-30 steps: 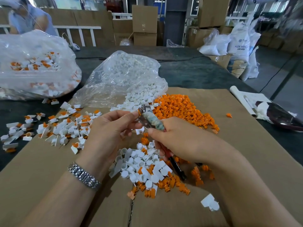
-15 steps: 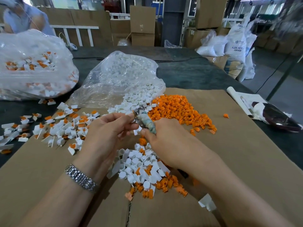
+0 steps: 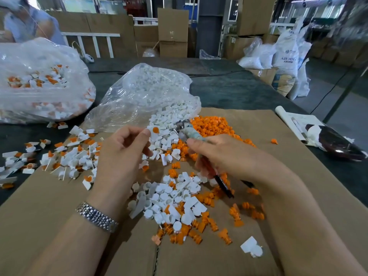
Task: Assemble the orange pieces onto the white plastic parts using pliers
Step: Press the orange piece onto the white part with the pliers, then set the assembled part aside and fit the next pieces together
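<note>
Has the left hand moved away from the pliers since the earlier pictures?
Yes. The left hand has drawn leftward from the pliers, toward the finished pieces.

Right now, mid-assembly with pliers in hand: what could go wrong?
1. The left hand pinches the white part with orange insert only at its fingertips; it could slip into the loose white parts and get mixed with unassembled ones.
2. The pliers in the right hand point close to the left fingertips; a pinch is possible.

A dark table (image 3: 229,90) carries flattened cardboard (image 3: 278,136) (strewn with orange pieces (image 3: 211,126)) and two plastic bags (image 3: 39,80)
</note>
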